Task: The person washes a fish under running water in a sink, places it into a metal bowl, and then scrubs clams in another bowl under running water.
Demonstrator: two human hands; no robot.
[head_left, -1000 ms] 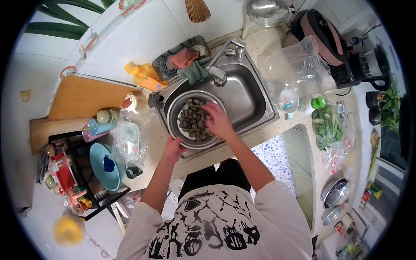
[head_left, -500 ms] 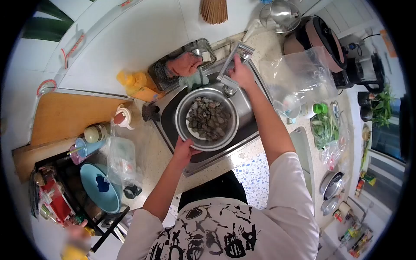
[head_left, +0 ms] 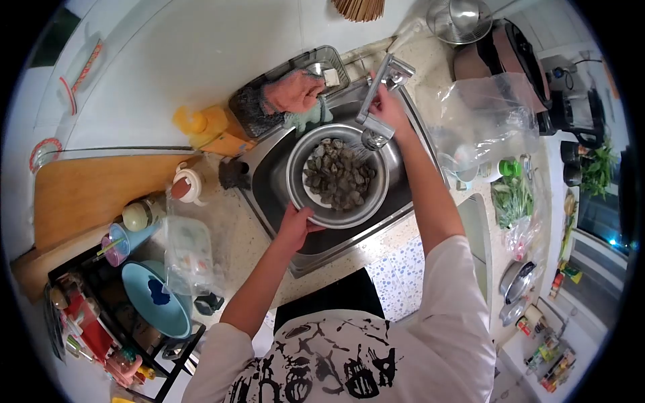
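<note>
A round metal bowl point(head_left: 293, 176) is in the stainless steel sink point(head_left: 265, 195), holding a heap of dark clams point(head_left: 339, 176). My left hand point(head_left: 299, 227) grips the bowl's near-left rim, fingers under the edge. At the far right corner of the sink, my right hand point(head_left: 390, 114) is closed around the silver faucet point(head_left: 376, 91), partly hidden behind its spout. The spray head point(head_left: 377, 136) hangs over the bowl's right rim, and a thin spray of water falls onto the clams.
Behind the sink, a wire basket point(head_left: 245, 104) holds an orange cloth point(head_left: 293, 92). A yellow bottle point(head_left: 208, 127) and a dark scrubber point(head_left: 234, 173) sit left. Clear plastic bags point(head_left: 480, 114) and bagged greens point(head_left: 512, 201) lie right. A blue basin point(head_left: 144, 295) rests on the left rack.
Water now sprays from the faucet into the bowl. The bowl sits closer beneath the spray head. The whole view has shifted a little.
</note>
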